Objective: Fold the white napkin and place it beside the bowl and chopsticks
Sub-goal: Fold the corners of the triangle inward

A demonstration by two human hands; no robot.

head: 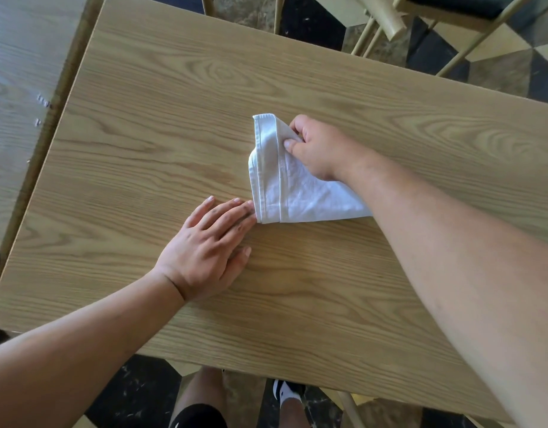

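Note:
A white napkin (285,183) lies partly folded on the wooden table (174,125), near its middle. My right hand (319,149) pinches the napkin's upper fold between thumb and fingers and holds that part raised. My left hand (211,248) rests flat on the table with fingers together, its fingertips touching the napkin's lower left corner. No bowl or chopsticks appear in view.
A second table (16,88) stands close on the left with a narrow gap between. Wooden chairs (421,23) stand beyond the far edge at the upper right. My legs and a shoe (285,393) show below the near edge over a dark patterned floor.

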